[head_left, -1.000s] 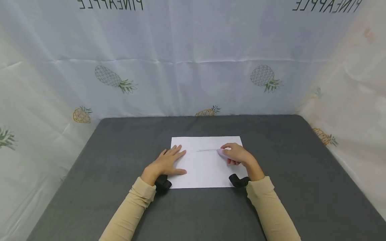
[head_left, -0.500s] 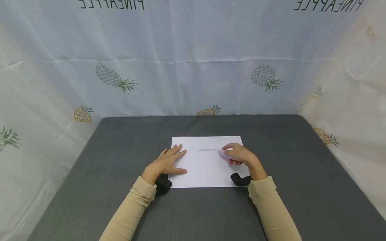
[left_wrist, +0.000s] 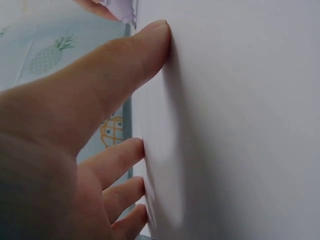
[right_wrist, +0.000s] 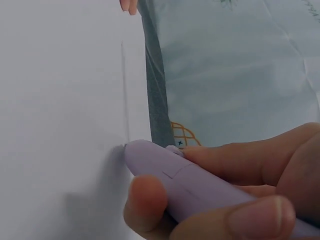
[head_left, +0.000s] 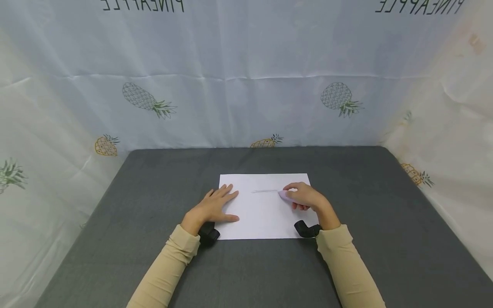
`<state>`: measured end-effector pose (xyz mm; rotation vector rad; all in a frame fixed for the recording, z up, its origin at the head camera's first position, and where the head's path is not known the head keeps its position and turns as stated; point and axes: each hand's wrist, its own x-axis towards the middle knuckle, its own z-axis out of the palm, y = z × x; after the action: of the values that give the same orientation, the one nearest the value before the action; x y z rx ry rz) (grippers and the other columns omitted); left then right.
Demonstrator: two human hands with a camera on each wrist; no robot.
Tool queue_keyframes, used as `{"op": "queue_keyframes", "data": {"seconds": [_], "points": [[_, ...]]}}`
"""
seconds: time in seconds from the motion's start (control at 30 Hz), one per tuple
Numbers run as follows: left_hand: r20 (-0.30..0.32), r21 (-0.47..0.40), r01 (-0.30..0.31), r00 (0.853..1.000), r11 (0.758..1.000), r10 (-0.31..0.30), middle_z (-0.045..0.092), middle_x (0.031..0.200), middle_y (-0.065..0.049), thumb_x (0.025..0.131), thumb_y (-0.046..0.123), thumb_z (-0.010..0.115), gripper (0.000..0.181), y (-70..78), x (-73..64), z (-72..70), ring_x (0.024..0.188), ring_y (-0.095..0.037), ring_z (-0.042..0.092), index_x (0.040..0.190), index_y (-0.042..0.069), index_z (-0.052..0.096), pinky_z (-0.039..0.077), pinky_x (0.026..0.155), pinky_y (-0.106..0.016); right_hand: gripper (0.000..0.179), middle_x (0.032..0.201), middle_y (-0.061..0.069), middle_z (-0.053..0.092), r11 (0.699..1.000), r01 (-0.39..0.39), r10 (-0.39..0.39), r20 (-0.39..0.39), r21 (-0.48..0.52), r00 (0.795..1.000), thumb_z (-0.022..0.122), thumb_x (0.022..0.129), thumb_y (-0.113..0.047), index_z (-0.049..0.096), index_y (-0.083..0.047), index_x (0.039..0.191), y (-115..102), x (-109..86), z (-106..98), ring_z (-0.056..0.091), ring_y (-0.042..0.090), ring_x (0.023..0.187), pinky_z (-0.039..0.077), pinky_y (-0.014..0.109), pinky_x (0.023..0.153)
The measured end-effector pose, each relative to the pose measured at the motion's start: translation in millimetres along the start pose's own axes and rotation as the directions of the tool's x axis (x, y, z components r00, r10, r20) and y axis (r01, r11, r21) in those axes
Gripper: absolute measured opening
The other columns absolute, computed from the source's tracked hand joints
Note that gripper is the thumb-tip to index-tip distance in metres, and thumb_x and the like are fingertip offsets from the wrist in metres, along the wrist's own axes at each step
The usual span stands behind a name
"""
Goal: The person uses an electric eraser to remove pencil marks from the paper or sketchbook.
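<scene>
A white sheet of paper [head_left: 254,218] lies on the dark table, with a thin grey double streak [head_left: 265,191] across its upper middle. My left hand [head_left: 213,207] rests on the sheet's left side, fingers spread. In the left wrist view its thumb [left_wrist: 107,67] and fingertips touch the paper. My right hand [head_left: 304,196] pinches a thick lavender pen-shaped tool [right_wrist: 187,182] between thumb and fingers. The tool is tilted, its tip at the streak's right end. In the right wrist view the streak [right_wrist: 125,90] runs away from the tip. The tool's rear end is hidden.
A grey cloth covers the table [head_left: 246,273]. Black wrist cameras, left [head_left: 209,235] and right [head_left: 306,229], sit beside the wrists over the sheet's lower corners. Behind the table hangs a pale curtain [head_left: 239,107] printed with pineapples.
My right hand and the tool have shifted very slightly right, by about as much as the whole view. My left hand stays in place on the paper.
</scene>
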<state>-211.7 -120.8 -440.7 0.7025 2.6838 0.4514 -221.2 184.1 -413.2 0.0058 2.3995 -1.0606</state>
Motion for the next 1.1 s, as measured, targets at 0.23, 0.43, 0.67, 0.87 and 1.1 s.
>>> {"op": "queue_keyframes", "data": {"seconds": [0.23, 0.43, 0.67, 0.87, 1.1], "points": [[-0.003, 0.022, -0.001, 1.0, 1.0, 0.001, 0.019, 0.163, -0.011, 0.085, 0.051, 0.067, 0.083, -0.7, 0.5, -0.1, 0.153, -0.033, 0.015, 0.152, 0.016, 0.032, 0.012, 0.121, -0.061, 0.041, 0.057, 0.0, 0.052, 1.0, 0.015, -0.015, 0.007, 0.003, 1.0, 0.046, 0.098, -0.021, 0.05, -0.004, 0.135, 1.5, 0.6, -0.5, 0.037, 0.009, 0.045, 0.03, 0.02, 0.045], [-0.005, 0.054, 0.017, 1.0, 0.998, -0.016, 0.021, 0.163, -0.009, 0.084, 0.052, 0.067, 0.083, 0.0, 1.8, -0.8, 0.153, -0.031, 0.017, 0.151, 0.018, 0.033, 0.015, 0.121, -0.06, 0.041, 0.056, 0.001, 0.052, 1.0, 0.02, -0.02, 0.013, -0.001, 1.0, 0.047, 0.097, -0.021, 0.05, -0.004, 0.134, 2.1, 0.5, -2.8, 0.037, 0.009, 0.045, 0.029, 0.02, 0.045], [-0.005, 0.059, 0.019, 1.0, 0.998, -0.019, 0.021, 0.163, -0.009, 0.083, 0.052, 0.067, 0.083, 0.5, 1.6, -0.6, 0.153, -0.031, 0.018, 0.151, 0.018, 0.034, 0.016, 0.121, -0.06, 0.04, 0.056, 0.0, 0.051, 1.0, 0.021, -0.021, 0.003, 0.001, 1.0, 0.046, 0.097, -0.02, 0.051, -0.004, 0.134, 1.9, 1.5, -0.1, 0.037, 0.009, 0.045, 0.03, 0.02, 0.045], [-0.008, 0.055, 0.011, 1.0, 0.998, -0.011, 0.021, 0.163, -0.009, 0.084, 0.052, 0.067, 0.082, 0.9, 0.6, -0.6, 0.152, -0.031, 0.018, 0.151, 0.018, 0.034, 0.017, 0.12, -0.06, 0.04, 0.057, 0.001, 0.051, 1.0, 0.014, -0.014, 0.005, -0.003, 1.0, 0.047, 0.097, -0.021, 0.051, -0.004, 0.134, 2.0, 0.5, -0.4, 0.037, 0.01, 0.045, 0.029, 0.02, 0.045], [0.002, 0.048, 0.017, 1.0, 0.999, -0.017, 0.02, 0.163, -0.009, 0.084, 0.053, 0.066, 0.083, 0.6, 1.2, -1.0, 0.153, -0.03, 0.017, 0.152, 0.018, 0.032, 0.015, 0.121, -0.06, 0.04, 0.057, 0.001, 0.052, 0.999, 0.03, -0.031, -0.019, -0.012, 0.999, 0.046, 0.097, -0.021, 0.052, -0.004, 0.134, 1.7, 2.4, 1.3, 0.037, 0.01, 0.045, 0.031, 0.021, 0.045]]}}
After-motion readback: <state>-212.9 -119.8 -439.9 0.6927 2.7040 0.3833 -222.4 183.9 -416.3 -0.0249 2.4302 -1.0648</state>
